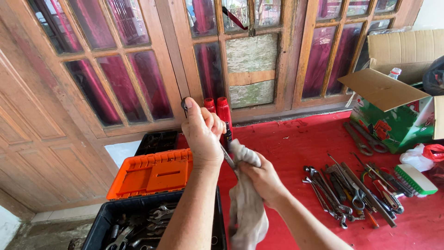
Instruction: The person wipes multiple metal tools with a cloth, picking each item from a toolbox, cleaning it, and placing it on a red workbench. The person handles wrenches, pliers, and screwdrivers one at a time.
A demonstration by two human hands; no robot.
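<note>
My left hand (202, 132) is raised above the toolbox and closed around a red-handled pair of pliers (221, 111), handles pointing up toward the windows. My right hand (263, 178) grips a dirty whitish rag (247, 203) and presses it against the tool's metal end, which is mostly hidden between the hands. The rag hangs down over the red cloth.
An open black toolbox (111, 217) with an orange lid tray (150, 173) holds several wrenches. Several wrenches, pliers and screwdrivers (351, 190) lie on the red cloth (296, 143). A green-white brush (416, 178), a green cardboard box (397, 120) and wooden window doors stand behind.
</note>
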